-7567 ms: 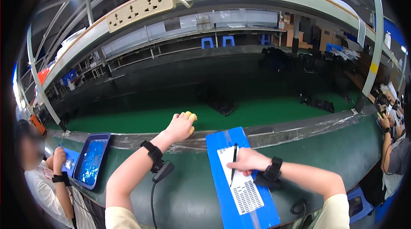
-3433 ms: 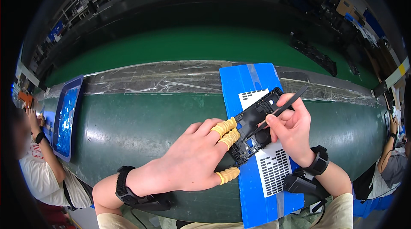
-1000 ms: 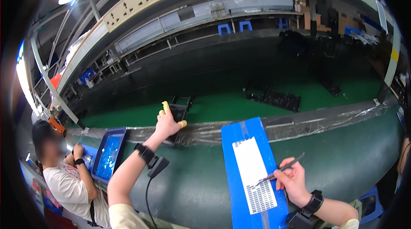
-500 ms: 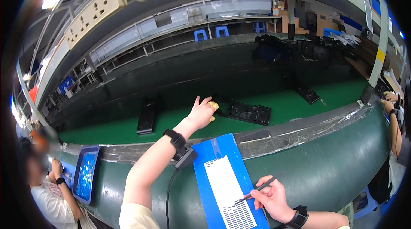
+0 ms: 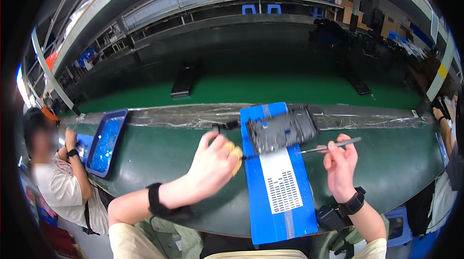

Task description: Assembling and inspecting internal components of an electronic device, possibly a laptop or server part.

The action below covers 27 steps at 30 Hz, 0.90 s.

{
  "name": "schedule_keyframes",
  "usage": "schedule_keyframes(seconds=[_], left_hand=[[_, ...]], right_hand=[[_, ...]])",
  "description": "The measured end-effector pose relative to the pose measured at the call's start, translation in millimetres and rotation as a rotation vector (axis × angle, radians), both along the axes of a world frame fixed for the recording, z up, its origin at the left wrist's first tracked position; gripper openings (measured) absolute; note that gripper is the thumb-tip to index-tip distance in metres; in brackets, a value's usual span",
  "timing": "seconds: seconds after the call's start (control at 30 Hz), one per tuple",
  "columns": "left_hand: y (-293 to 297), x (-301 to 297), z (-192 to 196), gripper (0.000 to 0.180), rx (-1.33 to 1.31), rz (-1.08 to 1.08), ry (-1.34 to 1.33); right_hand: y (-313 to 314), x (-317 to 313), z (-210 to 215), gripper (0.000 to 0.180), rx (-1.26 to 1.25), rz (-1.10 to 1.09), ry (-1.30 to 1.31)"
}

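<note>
Two hands of yours show in the head view, and one dark panel (image 5: pixel 282 130) lies between them on one blue mat (image 5: pixel 280 186). Your left hand (image 5: pixel 214 164) sits at about nine o'clock from the panel, blurred, its fingers curled loosely and its yellow fingertip covers (image 5: pixel 236 155) just at the mat's left edge; you cannot tell whether it grips anything. Your right hand (image 5: pixel 340 164), at about four o'clock from the panel, pinches one thin grey rod-like tool (image 5: pixel 328 146) that points toward the panel's right end. Each wrist wears one black band.

That panel is a flat, long rectangle of dark grey plastic, ribbed and cluttered on top, tilted slightly and lying across the mat's upper end. Below it the mat carries one white sheet (image 5: pixel 282 177) with a grid of dark marks.

On the green belt at twelve o'clock lie two more dark pieces (image 5: pixel 183 79). One blue tray (image 5: pixel 105 141) stands at nine o'clock, beside another person (image 5: pixel 58 181).
</note>
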<state>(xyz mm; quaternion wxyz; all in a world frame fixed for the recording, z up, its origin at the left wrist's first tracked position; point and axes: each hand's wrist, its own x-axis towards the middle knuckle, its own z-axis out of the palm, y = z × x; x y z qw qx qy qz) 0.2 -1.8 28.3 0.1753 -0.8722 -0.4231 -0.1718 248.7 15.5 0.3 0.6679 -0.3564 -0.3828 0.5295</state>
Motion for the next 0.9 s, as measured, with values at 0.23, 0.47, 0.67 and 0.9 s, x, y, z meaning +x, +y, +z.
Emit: schedule_keyframes(seconds=[0.23,0.47,0.67,0.9], left_hand=[[-44.1,3.0,-19.8,0.021,-0.209,-0.004,-0.019],[-8.2,13.5,-1.0,0.052,-0.269,-0.117,-0.26],[7.1,18.7,-22.8,0.054,-0.468,-0.067,-0.203],[10.2,20.9,-22.7,0.052,-0.451,-0.026,-0.25]], right_hand=[[9.4,-30.9,0.7,0.021,0.049,0.142,-0.247],[14.4,-45.5,-4.1,0.022,0.004,0.258,-0.356],[21.7,-39.1,-20.8,0.021,-0.008,0.257,-0.32],[22.3,-43.1,-17.4,0.021,0.017,0.255,-0.303]])
